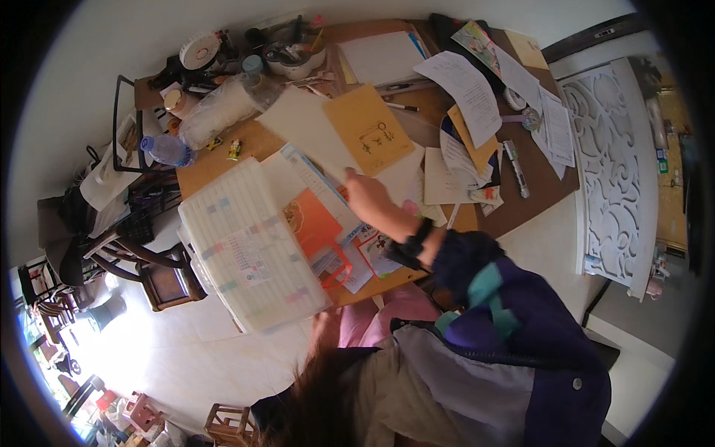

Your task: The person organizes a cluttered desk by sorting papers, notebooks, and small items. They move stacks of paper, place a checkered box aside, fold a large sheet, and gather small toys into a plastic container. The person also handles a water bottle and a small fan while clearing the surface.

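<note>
My right hand (367, 195) reaches over the desk, at the lower edge of a brown-covered exercise book (368, 131) and the pale sheets under it. Its fingertips are hidden, so I cannot tell whether it grips them. My left hand (324, 329) is at the near corner of a large translucent plastic case (251, 246), mostly hidden below it. The case is tilted over the desk's left edge, with a printed label and rows of coloured marks. Beside it lie an orange-red folder (314, 220), a blue-edged booklet (318, 173) and a red-framed picture card (382, 254).
Loose papers (466, 95), a marker pen (516, 167) and a black pen (402, 107) lie to the right. At the back left stand a water bottle (167, 151), a plastic-wrapped stack (218, 106) and a pen organizer (293, 56). A wooden chair (165, 276) stands left of the desk.
</note>
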Demonstrator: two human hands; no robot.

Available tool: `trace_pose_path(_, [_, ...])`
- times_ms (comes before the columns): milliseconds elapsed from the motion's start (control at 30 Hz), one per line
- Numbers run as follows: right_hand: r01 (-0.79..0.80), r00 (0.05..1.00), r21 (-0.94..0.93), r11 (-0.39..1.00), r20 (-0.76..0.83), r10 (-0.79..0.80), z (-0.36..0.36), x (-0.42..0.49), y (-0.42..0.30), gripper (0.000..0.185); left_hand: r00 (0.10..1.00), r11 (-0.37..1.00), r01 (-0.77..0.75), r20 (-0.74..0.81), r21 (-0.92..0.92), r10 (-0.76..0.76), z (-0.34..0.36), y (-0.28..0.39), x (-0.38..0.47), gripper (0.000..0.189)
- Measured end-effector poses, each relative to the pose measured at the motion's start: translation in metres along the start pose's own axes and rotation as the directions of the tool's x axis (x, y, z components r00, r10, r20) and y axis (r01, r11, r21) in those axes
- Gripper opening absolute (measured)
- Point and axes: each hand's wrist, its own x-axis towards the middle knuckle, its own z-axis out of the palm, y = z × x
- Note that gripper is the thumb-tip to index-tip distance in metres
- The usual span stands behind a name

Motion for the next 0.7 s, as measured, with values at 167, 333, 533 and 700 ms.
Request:
trace_pose_path(167, [-0.089,0.978,0.073,0.993,0.196,0.073,-0.104,-0.080,0.030,0.042,0.944,0.996,-0.033,0.330,0.078,0.006,0.079,0.065,-0.009,0.063])
trace_pose_path(333, [0.171,0.915,0.280,0.944,0.311,-0.258,-0.102,-0.137,-0.009,0.058,0.957,0.971,-0.224,0.208,0.083,0.203,0.162,0.124,0.050,0.051])
trace_pose_path(533, [0.125,0.965,0.074,0.989,-0.240,-0.104,-0.125,-0.031,0.092,0.065,0.838,0.522,-0.134,-0.185,0.842,0.514,0.128,0.141,0.065,0.026])
trace_pose_path(700, [-0.476,0.864,-0.417,0.775,-0.384,0.325,-0.130,0.065,0.221,0.082,0.740,0.654,-0.413,-0.186,0.634,0.647,0.109,0.155,0.050,0.027])
